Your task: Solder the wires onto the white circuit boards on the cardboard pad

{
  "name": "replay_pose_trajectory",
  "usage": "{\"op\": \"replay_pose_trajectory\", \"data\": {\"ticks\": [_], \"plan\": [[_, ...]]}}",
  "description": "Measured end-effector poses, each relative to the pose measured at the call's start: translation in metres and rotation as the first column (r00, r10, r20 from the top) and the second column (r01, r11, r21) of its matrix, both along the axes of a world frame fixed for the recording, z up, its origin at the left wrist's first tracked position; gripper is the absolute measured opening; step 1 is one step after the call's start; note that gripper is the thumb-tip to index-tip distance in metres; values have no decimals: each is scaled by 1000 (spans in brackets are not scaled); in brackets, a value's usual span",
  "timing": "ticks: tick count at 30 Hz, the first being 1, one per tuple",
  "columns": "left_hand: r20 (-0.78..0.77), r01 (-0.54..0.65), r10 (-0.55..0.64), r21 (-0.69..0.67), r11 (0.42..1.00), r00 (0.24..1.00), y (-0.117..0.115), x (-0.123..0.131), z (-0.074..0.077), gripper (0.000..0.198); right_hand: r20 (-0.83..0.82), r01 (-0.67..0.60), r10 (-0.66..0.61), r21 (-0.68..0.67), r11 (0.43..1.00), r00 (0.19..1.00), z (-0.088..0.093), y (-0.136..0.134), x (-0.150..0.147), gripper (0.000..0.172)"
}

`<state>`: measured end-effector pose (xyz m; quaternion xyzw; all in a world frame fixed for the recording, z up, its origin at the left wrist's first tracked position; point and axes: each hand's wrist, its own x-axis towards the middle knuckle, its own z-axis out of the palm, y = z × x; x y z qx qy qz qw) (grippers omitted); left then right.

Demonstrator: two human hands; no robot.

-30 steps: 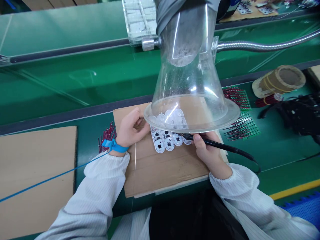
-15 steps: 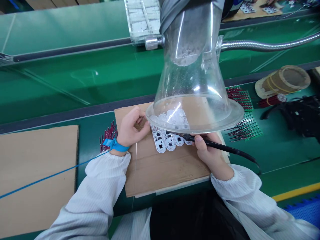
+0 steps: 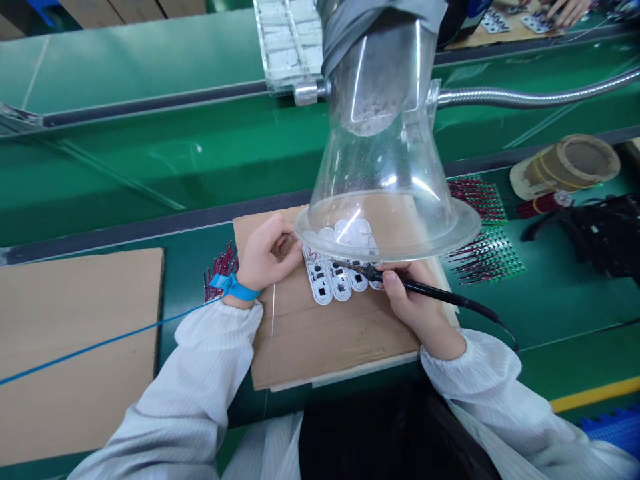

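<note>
Green conveyor bench (image 3: 150, 167) runs across the frame, with a second belt section behind it. Sheet of cardboard (image 3: 340, 340) lies centre, a second cardboard sheet (image 3: 75, 347) at lower left. Clear acrylic fume hood (image 3: 385, 167) hangs over the work, on a flexible metal hose (image 3: 530, 98) going off to the right.

Counts: 4 white circuit boards (image 3: 340, 280) in a row on the centre cardboard, upper ends under the hood rim. 2 green pin-filled boards at right, 1 upper (image 3: 477, 199), 1 lower (image 3: 487, 255). 1 cardboard roll (image 3: 565, 167) upper right.

Right hand (image 3: 415, 313): fingers pinched narrow on a black soldering iron (image 3: 440, 293), tip at the boards. Left hand (image 3: 267, 257): fingers curled, resting just beside the boards; cannot tell if they hold the thin wire (image 3: 273, 320) below them. Blue wrist strap (image 3: 234, 287) on left wrist. Co-worker's hand (image 3: 565, 10) at top right.
</note>
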<state>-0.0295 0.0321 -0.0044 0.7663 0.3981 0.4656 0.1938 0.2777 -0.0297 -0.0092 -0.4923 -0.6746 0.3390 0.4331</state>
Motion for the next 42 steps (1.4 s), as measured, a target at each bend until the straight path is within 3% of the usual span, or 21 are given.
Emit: {"op": "replay_pose_trajectory", "data": {"ticks": [3, 7, 11, 17, 20, 25, 42], "plan": [[-10, -61, 60, -60, 996, 998, -8, -2, 5, 14, 37, -11, 11, -6, 1000, 999, 3, 0, -1, 27], [-27, -249, 248, -199, 948, 968, -33, -8, 11, 5, 59, -17, 18, -20, 1000, 998, 7, 0, -1, 31], [9, -336, 353, -285, 898, 936, -52, -14, 8, 11, 54, -19, 20, -10, 1000, 998, 5, -1, 1, 28], [36, -280, 306, -313, 908, 951, -52, -18, 2, 11, -122, 131, -124, 52, 990, 985, 0, -5, -3, 28], [32, -269, 290, -287, 919, 957, -52, -18, 1, 9, -166, 142, -132, 47, 989, 977, 2, -6, -14, 27], [9, -243, 254, -259, 935, 967, -52, -17, 2, 9, -87, 121, -120, 12, 993, 989, -1, -6, -27, 33], [-66, -223, 214, -242, 944, 975, -52, -14, 2, 7, 40, 42, -42, -5, 999, 998, -8, -6, -22, 30]]}}
